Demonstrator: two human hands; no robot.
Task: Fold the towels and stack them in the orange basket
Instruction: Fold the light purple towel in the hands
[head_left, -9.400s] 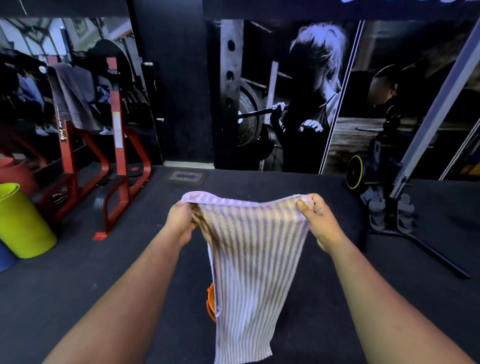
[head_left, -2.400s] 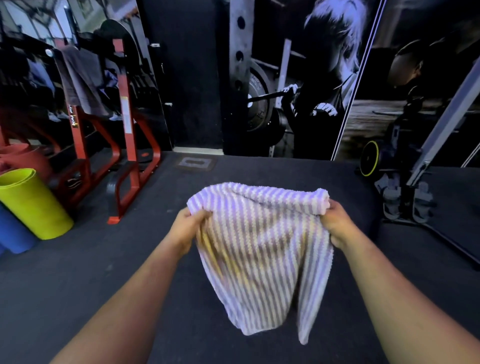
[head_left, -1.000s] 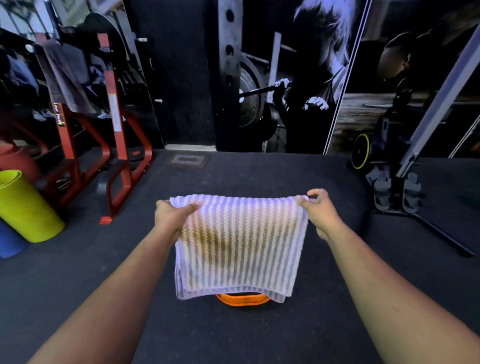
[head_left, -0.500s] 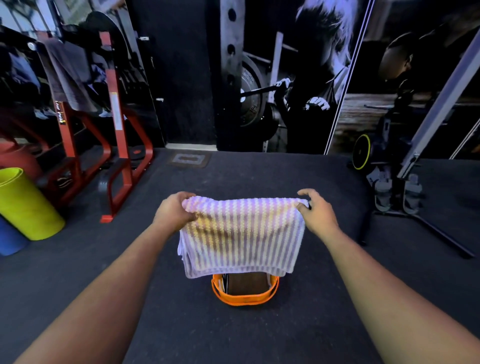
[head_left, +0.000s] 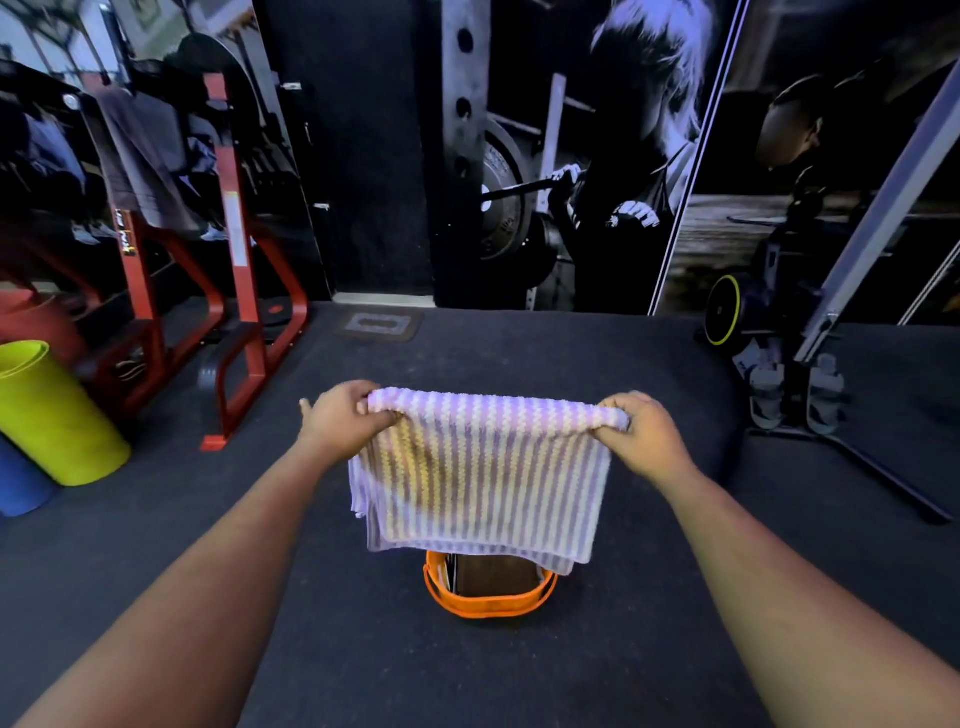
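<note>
Folded purple-and-white striped terry towel (head_left: 483, 478): top corners pinched by left hand (head_left: 340, 421) and right hand (head_left: 641, 431), above orange plastic basket (head_left: 488, 605) on floor.

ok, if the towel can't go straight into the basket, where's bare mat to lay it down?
Bare black mat lies all around the orange basket, between the forearms and outward on both sides. Also beyond the striped towel, up to the floor plate. Crowded: far left with the red rack and yellow roll; far right with the machine base.
</note>
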